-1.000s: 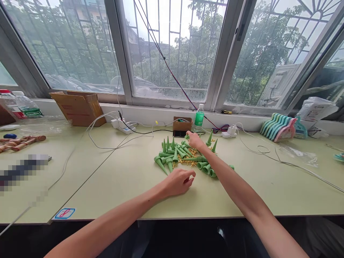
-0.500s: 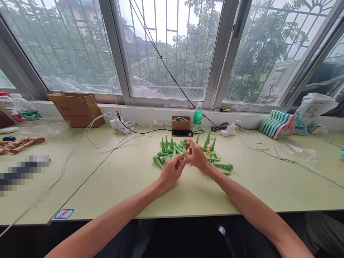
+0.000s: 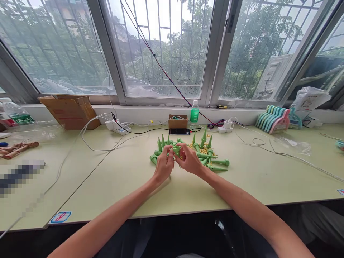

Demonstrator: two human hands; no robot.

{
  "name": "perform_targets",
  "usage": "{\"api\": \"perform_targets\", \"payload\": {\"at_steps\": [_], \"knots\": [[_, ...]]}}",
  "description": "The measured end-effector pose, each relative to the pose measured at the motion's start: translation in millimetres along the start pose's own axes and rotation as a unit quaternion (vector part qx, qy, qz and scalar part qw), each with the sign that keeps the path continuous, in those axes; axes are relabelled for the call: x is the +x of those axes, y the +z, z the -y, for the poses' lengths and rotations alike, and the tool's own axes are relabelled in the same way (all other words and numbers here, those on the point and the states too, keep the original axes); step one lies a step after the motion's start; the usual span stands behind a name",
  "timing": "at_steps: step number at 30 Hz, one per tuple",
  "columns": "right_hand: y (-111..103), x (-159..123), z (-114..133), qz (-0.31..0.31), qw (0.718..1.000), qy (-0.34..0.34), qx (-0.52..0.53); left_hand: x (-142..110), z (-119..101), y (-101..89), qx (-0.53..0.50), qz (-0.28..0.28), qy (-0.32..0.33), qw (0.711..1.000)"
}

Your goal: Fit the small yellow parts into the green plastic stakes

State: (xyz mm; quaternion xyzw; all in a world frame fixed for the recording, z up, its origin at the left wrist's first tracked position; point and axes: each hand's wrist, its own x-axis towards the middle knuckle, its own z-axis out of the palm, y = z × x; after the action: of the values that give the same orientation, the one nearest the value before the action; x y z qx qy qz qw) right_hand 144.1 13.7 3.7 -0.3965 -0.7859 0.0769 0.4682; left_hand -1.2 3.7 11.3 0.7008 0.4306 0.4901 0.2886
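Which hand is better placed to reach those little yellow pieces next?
Probably the right hand: it's nearer most of the visible yellow pieces. The left hand is across the green piece both hands hold.

Single head-worn view, from just above the table (image 3: 115, 179), facing windows (image 3: 185, 61), angled down

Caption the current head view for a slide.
Right hand holds a green piece, left hand close against it, by green cones and yellow parts.

Soft daylight from the windows (image 3: 161, 71) lights the tabletop (image 3: 113, 179), with stretched outer edges.
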Motion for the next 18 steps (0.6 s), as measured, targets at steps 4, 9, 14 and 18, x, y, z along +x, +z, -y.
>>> {"api": "perform_targets", "payload": {"at_steps": [4,9,14,18], "knots": [[2.1,-1.7,-2.5,0.004,1.0,0.0,0.017,0.3,1.2,0.6,-0.021,0.001,0.001,1.0],[2.4,-2.3,-4.4,0.014,0.999,0.002,0.031,1.0,4.3,1.3,-0.048,0.01,0.013,0.999],[0.7,-1.8,-6.7,0.015,0.998,0.002,0.059,0.7,2.6,-0.1,-0.03,0.027,0.024,0.999],[-0.9,-0.7,-9.1,0.025,0.997,0.012,0.076,0.5,1.5,-1.0,-0.03,0.037,0.024,0.999]]}}
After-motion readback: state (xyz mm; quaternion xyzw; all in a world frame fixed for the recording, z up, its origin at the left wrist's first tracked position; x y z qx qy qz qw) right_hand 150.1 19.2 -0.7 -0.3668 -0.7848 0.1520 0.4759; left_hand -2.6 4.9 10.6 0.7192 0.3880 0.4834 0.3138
